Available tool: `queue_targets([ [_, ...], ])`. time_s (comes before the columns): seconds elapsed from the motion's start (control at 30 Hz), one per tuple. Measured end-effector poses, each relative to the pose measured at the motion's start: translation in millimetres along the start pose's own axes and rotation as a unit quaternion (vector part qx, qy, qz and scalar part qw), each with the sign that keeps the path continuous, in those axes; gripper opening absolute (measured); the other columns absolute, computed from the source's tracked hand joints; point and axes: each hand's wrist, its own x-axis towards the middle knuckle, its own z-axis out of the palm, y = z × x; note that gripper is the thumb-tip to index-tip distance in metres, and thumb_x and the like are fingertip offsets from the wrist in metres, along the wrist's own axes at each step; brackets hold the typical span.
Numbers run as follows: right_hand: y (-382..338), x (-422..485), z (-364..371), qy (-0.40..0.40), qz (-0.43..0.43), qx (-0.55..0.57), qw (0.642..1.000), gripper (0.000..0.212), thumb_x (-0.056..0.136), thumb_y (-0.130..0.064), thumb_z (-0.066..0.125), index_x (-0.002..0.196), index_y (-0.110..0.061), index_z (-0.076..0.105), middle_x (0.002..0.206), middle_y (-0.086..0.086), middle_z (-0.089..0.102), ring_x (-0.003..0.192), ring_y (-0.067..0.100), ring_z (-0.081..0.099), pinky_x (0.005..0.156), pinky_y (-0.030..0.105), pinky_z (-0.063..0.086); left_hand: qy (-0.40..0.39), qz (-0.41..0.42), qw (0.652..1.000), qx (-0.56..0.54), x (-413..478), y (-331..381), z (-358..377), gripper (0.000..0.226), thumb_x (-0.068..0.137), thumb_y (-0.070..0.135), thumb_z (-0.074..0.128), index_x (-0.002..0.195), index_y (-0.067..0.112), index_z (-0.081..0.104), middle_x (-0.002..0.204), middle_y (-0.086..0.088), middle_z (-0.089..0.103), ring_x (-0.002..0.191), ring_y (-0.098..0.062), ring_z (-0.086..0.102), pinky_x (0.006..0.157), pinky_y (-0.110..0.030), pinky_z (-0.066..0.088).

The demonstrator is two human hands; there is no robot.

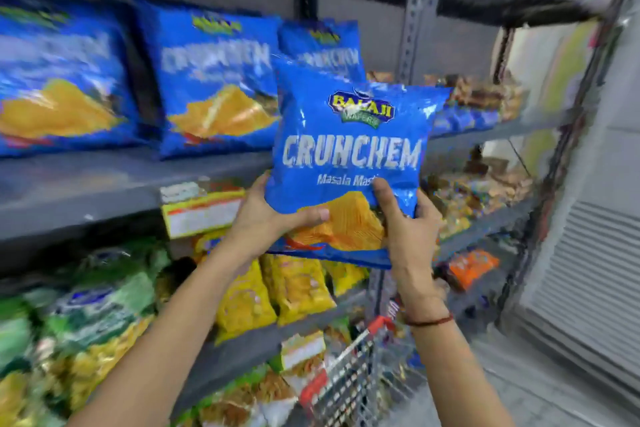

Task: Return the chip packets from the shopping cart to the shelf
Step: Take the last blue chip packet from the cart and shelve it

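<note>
Left hand (273,215) and right hand (405,222), arms raised, clamp the upright blue chip packet (349,149).

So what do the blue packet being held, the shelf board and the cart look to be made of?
The blue packet looks like thin glossy plastic film: it crinkles and glints. The shelf board seems to be grey painted metal with a matte face, though blur leaves that open. The cart appears to be bare metal wire with a red rim, probably plastic.
</note>
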Motion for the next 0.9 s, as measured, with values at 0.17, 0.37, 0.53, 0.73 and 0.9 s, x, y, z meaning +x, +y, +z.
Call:
queue_targets([
  [0.17, -47.0, 5.5, 87.5, -0.065, -0.067, 0.073, 0.993, 0.016, 0.067, -0.039, 0.073, 0.073, -0.026, 0.068, 0.062, -0.022, 0.069, 0.061, -0.011, 0.057, 0.059, 0.010, 0.047, 0.078, 0.073, 0.994, 0.028, -7.9, 63.6, -79.4, 0.068, 0.042, 0.029, 0.091, 0.102, 0.027, 0.060, 0.091, 0.021, 0.074, 0.089, 0.003, 0.066, 0.076, -0.015, 0.052],
  [0.37, -68.3, -7.8, 184.4, -0.131, -0.078, 0.100, 0.983, 0.047, 0.065, -0.053, 0.077, 0.057, -0.033, 0.035, 0.057, -0.018, 0.033, 0.056, -0.001, 0.031, 0.052, 0.013, 0.031, 0.164, 0.098, 0.978, 0.088, -26.4, 104.9, -166.8, 0.062, 0.043, 0.033, 0.089, 0.097, 0.033, 0.058, 0.088, 0.028, 0.071, 0.085, 0.011, 0.064, 0.065, -0.007, 0.050],
  [0.53, -70.8, -22.5, 256.1, -0.198, -0.081, 0.055, 0.975, 0.053, 0.068, -0.058, 0.071, 0.062, -0.035, 0.024, 0.061, -0.017, 0.025, 0.056, 0.000, 0.027, 0.053, 0.011, 0.032, 0.243, 0.069, 0.963, 0.088, -29.1, 107.8, -227.4, 0.067, 0.040, 0.041, 0.085, 0.099, 0.035, 0.055, 0.104, 0.014, 0.066, 0.095, -0.003, 0.063, 0.071, -0.019, 0.050],
  [0.73, -55.0, -28.4, 310.9, -0.255, -0.056, 0.065, 0.963, 0.030, 0.079, -0.038, 0.072, 0.068, -0.032, 0.045, 0.052, -0.038, 0.057, 0.054, -0.025, 0.050, 0.053, -0.004, 0.036, 0.280, 0.042, 0.956, 0.078, -13.7, 88.8, -277.7, 0.080, 0.046, 0.032, 0.086, 0.118, 0.020, 0.054, 0.109, 0.004, 0.068, 0.093, -0.005, 0.066, 0.068, -0.017, 0.054],
  [0.9, -25.0, -20.4, 332.1, -0.283, -0.017, 0.036, 0.958, 0.035, 0.079, -0.043, 0.070, 0.099, -0.019, 0.054, 0.076, -0.026, 0.052, 0.064, -0.024, 0.053, 0.063, 0.001, 0.041, 0.263, 0.005, 0.962, 0.078, 5.9, 65.1, -297.7, 0.077, 0.041, 0.036, 0.086, 0.111, 0.026, 0.055, 0.104, 0.008, 0.068, 0.091, -0.005, 0.067, 0.068, -0.020, 0.054],
])
